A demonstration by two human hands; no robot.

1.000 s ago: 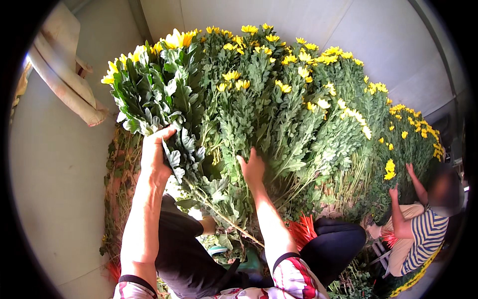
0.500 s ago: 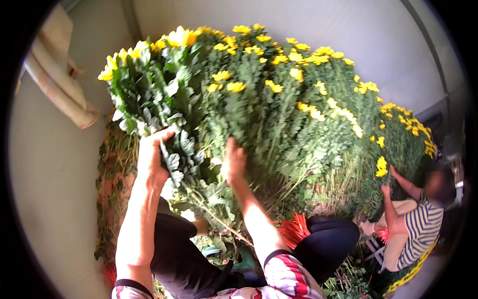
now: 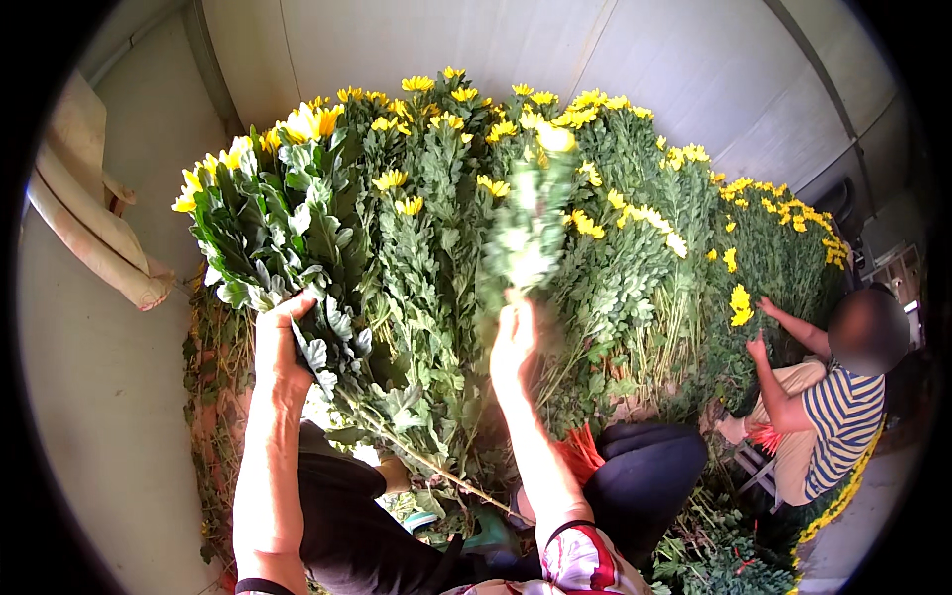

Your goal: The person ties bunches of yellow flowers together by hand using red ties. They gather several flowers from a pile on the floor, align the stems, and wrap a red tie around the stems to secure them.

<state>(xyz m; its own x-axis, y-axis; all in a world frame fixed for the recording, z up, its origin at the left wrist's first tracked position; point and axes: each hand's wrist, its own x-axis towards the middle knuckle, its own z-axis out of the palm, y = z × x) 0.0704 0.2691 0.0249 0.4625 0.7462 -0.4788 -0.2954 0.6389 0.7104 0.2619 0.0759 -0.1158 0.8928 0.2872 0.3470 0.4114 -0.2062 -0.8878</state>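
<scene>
My left hand is closed around the stems of a bunch of yellow chrysanthemums, blooms up, leaves dark green and silvery. One long stem end slants down from the bunch toward my lap. To the right, my right hand grips a single chrysanthemum stem, held upright with a yellow bloom on top and smeared by motion. Behind both hands leans a broad bank of yellow chrysanthemums, their leafy stems packed side by side.
Red ties lie beside my right knee. At the right, a seated person in a striped shirt handles flowers. Pale sheeting rises behind the bank. A rolled cloth hangs at the left, with loose stems and leaves below.
My right hand has moved right from the bank and now holds a chrysanthemum stem upright. My left hand keeps the bunch, slightly lower in view, as the view has shifted a little.
</scene>
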